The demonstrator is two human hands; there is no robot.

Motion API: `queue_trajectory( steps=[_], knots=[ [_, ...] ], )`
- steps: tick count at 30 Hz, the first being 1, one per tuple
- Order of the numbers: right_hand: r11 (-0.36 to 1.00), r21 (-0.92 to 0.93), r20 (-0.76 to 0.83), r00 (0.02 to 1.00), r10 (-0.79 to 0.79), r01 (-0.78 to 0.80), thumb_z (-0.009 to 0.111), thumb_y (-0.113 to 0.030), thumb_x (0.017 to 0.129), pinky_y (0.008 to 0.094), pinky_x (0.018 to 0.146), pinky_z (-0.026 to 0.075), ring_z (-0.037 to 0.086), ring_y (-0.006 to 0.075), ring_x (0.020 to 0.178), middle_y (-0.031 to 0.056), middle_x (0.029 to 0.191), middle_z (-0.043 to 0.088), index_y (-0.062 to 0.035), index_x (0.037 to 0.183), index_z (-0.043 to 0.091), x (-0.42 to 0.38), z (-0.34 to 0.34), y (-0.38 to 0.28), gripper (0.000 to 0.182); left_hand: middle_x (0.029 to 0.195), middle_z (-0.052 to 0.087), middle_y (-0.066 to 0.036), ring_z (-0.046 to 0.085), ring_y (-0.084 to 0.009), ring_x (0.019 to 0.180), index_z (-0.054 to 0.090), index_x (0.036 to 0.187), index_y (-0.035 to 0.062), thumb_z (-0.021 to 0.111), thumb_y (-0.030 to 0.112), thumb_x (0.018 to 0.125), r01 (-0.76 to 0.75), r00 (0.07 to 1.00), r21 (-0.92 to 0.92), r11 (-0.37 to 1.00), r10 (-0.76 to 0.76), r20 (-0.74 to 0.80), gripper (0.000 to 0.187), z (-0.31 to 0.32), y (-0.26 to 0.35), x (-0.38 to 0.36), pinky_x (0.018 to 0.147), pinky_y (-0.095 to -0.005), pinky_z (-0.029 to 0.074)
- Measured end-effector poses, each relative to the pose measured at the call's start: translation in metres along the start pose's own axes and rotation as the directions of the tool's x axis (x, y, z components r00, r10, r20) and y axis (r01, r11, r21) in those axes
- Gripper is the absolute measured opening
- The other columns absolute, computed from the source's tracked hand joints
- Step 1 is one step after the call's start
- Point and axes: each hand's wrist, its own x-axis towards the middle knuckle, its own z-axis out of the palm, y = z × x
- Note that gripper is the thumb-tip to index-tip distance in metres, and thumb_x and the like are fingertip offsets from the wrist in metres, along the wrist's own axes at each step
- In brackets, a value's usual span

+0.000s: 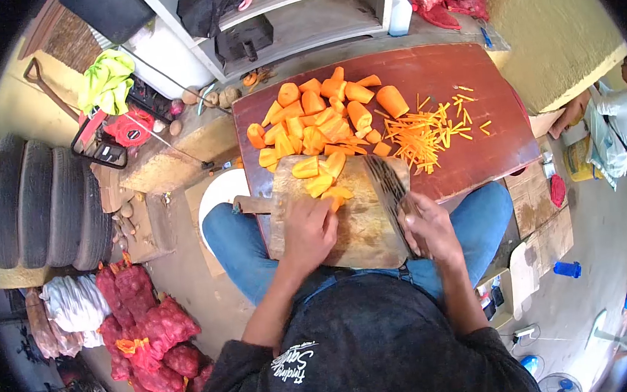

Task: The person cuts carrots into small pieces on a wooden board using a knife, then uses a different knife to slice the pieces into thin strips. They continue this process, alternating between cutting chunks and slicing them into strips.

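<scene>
A wooden cutting board [364, 229] with a handle to the left lies across my lap, against the table's near edge. My left hand [307, 229] rests over its left half, fingers curled down at a cut carrot piece [338, 195]; the fingertips are partly hidden. More carrot pieces [305, 168] lie just beyond it on the board. My right hand [432, 231] is closed round the handle of a broad-bladed knife [386, 183]. The blade, dark and smeared, stands near the board's right side, apart from the carrot piece at my left hand.
On the red-brown table [465, 62] sit a heap of peeled carrot chunks [314, 104] and a pile of thin carrot strips [423, 136]. Red mesh sacks [148, 334] and stacked tyres [41, 203] are at left. A shelf [308, 30] stands behind the table.
</scene>
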Motion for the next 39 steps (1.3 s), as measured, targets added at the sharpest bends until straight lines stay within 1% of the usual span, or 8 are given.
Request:
queue_trajectory(
  steps=[7,10,11,15,21,24,29,39],
  knots=[
    [0.831,-0.547,0.287,0.909,0.303,-0.105,0.078,-0.017,0.104,0.0266,0.070,0.053,0.064,0.0082,0.081,0.0020,0.104,0.072,0.0045,0.154,0.060,-0.005,0.019,-0.053,0.057,0.097,0.075,-0.017,0.070,-0.0369,0.090,0.077,0.116,0.0022,0.079,0.005,0.086,0.175,0.984,-0.010,0.985,-0.175,-0.034,0.030,-0.024,-0.003,-0.064,0.083,-0.0477,0.051],
    [0.712,-0.669,0.450,0.879,0.157,0.215,0.080,-0.017,0.101,0.0304,0.081,0.057,0.063,0.0099,0.089,0.0032,0.104,0.072,0.0019,0.153,0.062,0.022,0.018,-0.042,0.058,0.096,0.074,-0.017,0.069,-0.0378,0.090,0.077,0.116,0.0023,0.080,0.006,0.088,0.197,0.980,-0.040,0.980,-0.198,-0.022,0.029,-0.028,-0.003,-0.060,0.083,-0.0478,0.051],
    [0.766,-0.640,0.374,0.896,0.239,0.063,0.080,-0.017,0.099,0.0322,0.093,0.057,0.066,0.0110,0.100,0.0058,0.112,0.077,-0.0009,0.152,0.065,0.029,0.016,-0.043,0.058,0.095,0.073,-0.017,0.069,-0.0383,0.090,0.076,0.116,0.0020,0.080,0.007,0.088,0.172,0.984,-0.045,0.984,-0.174,-0.027,0.028,-0.024,-0.005,-0.059,0.083,-0.0480,0.052],
    [0.637,-0.768,0.308,0.911,0.275,0.068,0.080,-0.016,0.098,0.0335,0.102,0.056,0.069,0.0108,0.119,0.0114,0.134,0.080,-0.0019,0.153,0.065,0.072,0.017,-0.057,0.058,0.088,0.064,-0.016,0.063,-0.0403,0.085,0.072,0.120,0.0028,0.080,0.005,0.090,0.087,0.989,-0.180,0.980,-0.064,0.130,0.031,-0.032,0.000,-0.049,0.081,-0.0519,0.050],
    [0.600,-0.774,0.319,0.943,0.093,0.202,0.074,-0.015,0.104,0.0318,0.099,0.056,0.069,0.0141,0.110,0.0104,0.124,0.078,0.0006,0.155,0.062,0.047,0.031,-0.044,0.054,0.095,0.061,-0.018,0.062,-0.0403,0.089,0.071,0.120,0.0011,0.080,0.006,0.091,0.047,0.987,-0.175,0.983,-0.018,0.161,0.031,-0.018,-0.011,-0.055,0.078,-0.0506,0.052],
    [0.621,-0.783,0.173,0.950,0.262,-0.029,0.072,-0.017,0.105,0.0382,0.110,0.053,0.073,0.0295,0.129,0.0251,0.138,0.073,-0.0003,0.156,0.058,0.014,0.063,-0.057,0.055,0.095,0.061,-0.017,0.063,-0.0386,0.091,0.072,0.118,0.0010,0.082,0.008,0.091,0.013,0.988,-0.090,0.996,0.002,0.157,0.030,-0.010,-0.010,-0.048,0.078,-0.0501,0.052],
    [0.543,-0.818,0.216,0.976,-0.010,0.187,0.067,-0.014,0.107,0.0490,0.107,0.055,0.065,0.0498,0.131,0.0289,0.140,0.069,-0.0021,0.157,0.053,-0.015,0.067,-0.026,0.053,0.098,0.060,-0.015,0.061,-0.0374,0.094,0.073,0.112,0.0009,0.085,0.013,0.089,-0.006,0.986,-0.066,0.998,0.017,0.165,0.028,-0.016,0.000,-0.040,0.082,-0.0477,0.052],
    [0.337,-0.901,0.303,0.952,0.035,0.274,0.074,-0.016,0.104,0.0498,0.091,0.062,0.074,0.0461,0.116,0.0261,0.134,0.073,-0.0021,0.156,0.057,-0.035,0.075,-0.033,0.056,0.114,0.062,-0.012,0.059,-0.0349,0.106,0.074,0.116,0.0062,0.080,0.014,0.085,-0.033,0.988,0.095,0.995,0.018,0.152,0.032,-0.009,-0.002,-0.046,0.093,-0.0523,0.045]
  ],
)
